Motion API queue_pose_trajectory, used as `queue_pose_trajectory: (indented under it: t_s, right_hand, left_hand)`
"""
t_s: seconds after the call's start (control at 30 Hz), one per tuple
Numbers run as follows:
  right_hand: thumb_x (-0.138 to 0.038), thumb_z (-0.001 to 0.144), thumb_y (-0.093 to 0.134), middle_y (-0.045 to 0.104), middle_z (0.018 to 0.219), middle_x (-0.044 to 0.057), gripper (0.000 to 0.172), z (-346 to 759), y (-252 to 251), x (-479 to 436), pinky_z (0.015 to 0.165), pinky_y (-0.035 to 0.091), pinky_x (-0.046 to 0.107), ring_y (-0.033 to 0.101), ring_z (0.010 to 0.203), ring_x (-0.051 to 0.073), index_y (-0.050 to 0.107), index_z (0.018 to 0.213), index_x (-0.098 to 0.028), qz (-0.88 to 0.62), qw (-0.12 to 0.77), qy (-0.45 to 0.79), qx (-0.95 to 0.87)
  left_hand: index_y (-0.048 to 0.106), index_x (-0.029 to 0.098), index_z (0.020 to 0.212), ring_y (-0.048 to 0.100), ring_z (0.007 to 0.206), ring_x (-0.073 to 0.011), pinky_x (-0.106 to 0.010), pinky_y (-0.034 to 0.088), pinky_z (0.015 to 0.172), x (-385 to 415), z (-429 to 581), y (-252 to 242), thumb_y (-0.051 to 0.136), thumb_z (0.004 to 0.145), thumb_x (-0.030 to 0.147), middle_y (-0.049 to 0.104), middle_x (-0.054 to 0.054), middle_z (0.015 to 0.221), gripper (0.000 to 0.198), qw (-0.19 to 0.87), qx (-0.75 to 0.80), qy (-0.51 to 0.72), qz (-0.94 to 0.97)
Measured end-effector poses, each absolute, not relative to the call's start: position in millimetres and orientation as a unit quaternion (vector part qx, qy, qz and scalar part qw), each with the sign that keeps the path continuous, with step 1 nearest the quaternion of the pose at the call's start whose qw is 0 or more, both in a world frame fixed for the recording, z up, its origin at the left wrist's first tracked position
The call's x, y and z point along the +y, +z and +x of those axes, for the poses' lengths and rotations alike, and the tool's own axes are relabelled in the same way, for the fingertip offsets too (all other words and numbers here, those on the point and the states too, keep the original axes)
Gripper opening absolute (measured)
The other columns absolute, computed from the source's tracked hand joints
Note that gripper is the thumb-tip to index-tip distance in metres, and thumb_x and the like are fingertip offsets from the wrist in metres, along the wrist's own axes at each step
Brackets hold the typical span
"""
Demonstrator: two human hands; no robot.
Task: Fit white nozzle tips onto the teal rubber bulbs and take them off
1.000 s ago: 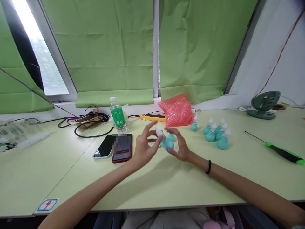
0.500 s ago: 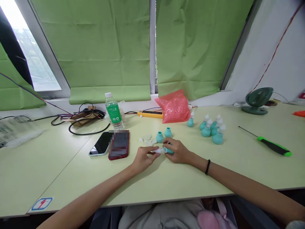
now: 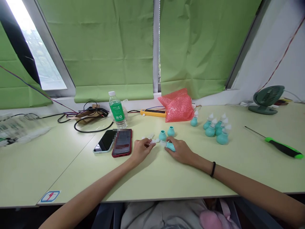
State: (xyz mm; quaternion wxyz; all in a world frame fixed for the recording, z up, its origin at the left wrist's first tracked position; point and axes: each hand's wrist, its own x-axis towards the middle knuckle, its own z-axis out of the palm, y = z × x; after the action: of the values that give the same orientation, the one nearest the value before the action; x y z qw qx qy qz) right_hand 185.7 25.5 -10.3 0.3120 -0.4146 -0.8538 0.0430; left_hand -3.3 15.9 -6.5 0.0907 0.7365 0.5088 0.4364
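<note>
My right hand point(image 3: 181, 151) is wrapped round a teal rubber bulb point(image 3: 171, 146), which lies on its side. A translucent nozzle point(image 3: 163, 143) sits at the bulb's mouth, pointing left. My left hand point(image 3: 142, 150) is among small white plastic pieces point(image 3: 150, 136), thumb and fingers closed in a pinch. At its fingertips shows a white plastic piece point(image 3: 155, 140), partly hidden by the fingers. Just beyond my hands stand two open teal bulbs without nozzles, a nearer bulb point(image 3: 162, 136) and a farther bulb point(image 3: 171, 131).
Several teal bulbs with white nozzles point(image 3: 222, 138) stand at the right. Beyond are a pink bubble-wrap bag point(image 3: 179, 108), a yellow power strip point(image 3: 152, 113) and a water bottle point(image 3: 118, 111). Two phones point(image 3: 122, 143) lie left, a screwdriver point(image 3: 281, 147) and small fan point(image 3: 265, 100) right.
My left hand has let go of the nozzle at the bulb and moved left and away to the white pieces. My right hand still holds the bulb, now turned slightly. The view has shifted a little.
</note>
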Motion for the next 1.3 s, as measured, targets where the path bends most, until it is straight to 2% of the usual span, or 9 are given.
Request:
queue_pose_trajectory:
  t_s: [0.13, 0.23, 0.37, 0.57, 0.67, 0.9, 1.0, 1.17, 1.3]
  right_hand:
    - [-0.031, 0.072, 0.048, 0.054, 0.078, 0.0, 0.016, 184, -5, 21, 0.063, 0.039, 0.025, 0.05, 0.07, 0.014, 0.044, 0.083, -0.02, -0.379, 0.35, 0.211, -0.83]
    - [-0.032, 0.073, 0.047, 0.055, 0.076, 0.0, 0.017, 183, -2, 20, 0.061, 0.037, 0.024, 0.049, 0.068, 0.013, 0.047, 0.082, -0.019, -0.367, 0.36, 0.253, -0.819]
    - [-0.033, 0.074, 0.045, 0.054, 0.066, -0.002, 0.017, 183, -2, 20, 0.056, 0.035, 0.023, 0.046, 0.059, 0.012, 0.048, 0.079, -0.017, -0.363, 0.346, 0.261, -0.825]
    - [-0.034, 0.071, 0.049, 0.053, 0.064, -0.002, 0.016, 179, -6, 16, 0.054, 0.035, 0.023, 0.044, 0.056, 0.011, 0.048, 0.073, -0.018, -0.38, 0.353, 0.239, -0.821]
    - [-0.034, 0.07, 0.049, 0.052, 0.063, -0.002, 0.016, 177, -7, 13, 0.053, 0.035, 0.023, 0.043, 0.056, 0.011, 0.048, 0.073, -0.018, -0.383, 0.36, 0.235, -0.818]
    - [-0.032, 0.072, 0.048, 0.048, 0.057, -0.004, 0.015, 175, -8, 8, 0.049, 0.032, 0.021, 0.041, 0.051, 0.009, 0.044, 0.068, -0.018, -0.385, 0.363, 0.258, -0.809]
    - [-0.031, 0.073, 0.047, 0.048, 0.057, -0.004, 0.014, 176, -7, 7, 0.05, 0.032, 0.021, 0.042, 0.051, 0.009, 0.043, 0.068, -0.019, -0.385, 0.362, 0.267, -0.806]
    - [-0.031, 0.073, 0.047, 0.048, 0.057, -0.005, 0.014, 175, -6, 6, 0.05, 0.032, 0.021, 0.041, 0.052, 0.01, 0.041, 0.068, -0.019, -0.39, 0.367, 0.274, -0.799]
    - [-0.031, 0.074, 0.044, 0.048, 0.056, -0.004, 0.016, 176, -9, 7, 0.049, 0.031, 0.021, 0.043, 0.052, 0.01, 0.039, 0.067, -0.019, -0.397, 0.363, 0.3, -0.788]
  left_hand:
    - [0.062, 0.017, 0.086, 0.053, 0.052, -0.011, -0.021, 0.04, 0.052, 20, -5, -9, 0.055, 0.068, 0.028, 0.061, -0.001, 0.061, 0.023, 0.05, 0.488, 0.323, 0.809]
    - [0.059, 0.02, 0.091, 0.051, 0.055, -0.0108, -0.021, 0.038, 0.051, 18, -3, -10, 0.055, 0.067, 0.032, 0.058, 0.0, 0.066, 0.027, 0.027, 0.492, 0.297, 0.818]
    - [0.059, 0.018, 0.088, 0.049, 0.056, -0.0101, -0.021, 0.039, 0.052, 10, -1, -6, 0.051, 0.071, 0.034, 0.057, -0.002, 0.07, 0.024, 0.048, 0.471, 0.357, 0.805]
    - [0.061, 0.014, 0.069, 0.052, 0.054, -0.0104, -0.021, 0.044, 0.051, 0, 6, -3, 0.056, 0.066, 0.037, 0.06, -0.003, 0.062, 0.023, 0.183, 0.429, 0.437, 0.769]
    - [0.061, 0.014, 0.063, 0.053, 0.054, -0.0107, -0.021, 0.045, 0.051, -1, 7, -4, 0.055, 0.067, 0.037, 0.061, -0.002, 0.061, 0.024, 0.211, 0.434, 0.46, 0.745]
    - [0.064, 0.014, 0.068, 0.058, 0.06, -0.0126, -0.022, 0.049, 0.054, -5, 9, 1, 0.055, 0.068, 0.03, 0.064, -0.004, 0.067, 0.018, 0.23, 0.417, 0.479, 0.737]
    - [0.064, 0.014, 0.071, 0.058, 0.06, -0.0127, -0.022, 0.05, 0.055, -7, 11, 2, 0.052, 0.07, 0.027, 0.065, -0.005, 0.068, 0.018, 0.201, 0.414, 0.476, 0.75]
    - [0.063, 0.015, 0.073, 0.056, 0.057, -0.0118, -0.023, 0.048, 0.055, -8, 12, -1, 0.048, 0.073, 0.025, 0.063, -0.004, 0.064, 0.018, 0.091, 0.388, 0.472, 0.786]
    - [0.063, 0.014, 0.076, 0.056, 0.06, -0.0118, -0.022, 0.047, 0.056, -4, 10, -5, 0.05, 0.072, 0.023, 0.062, -0.006, 0.069, 0.016, 0.057, 0.367, 0.478, 0.796]
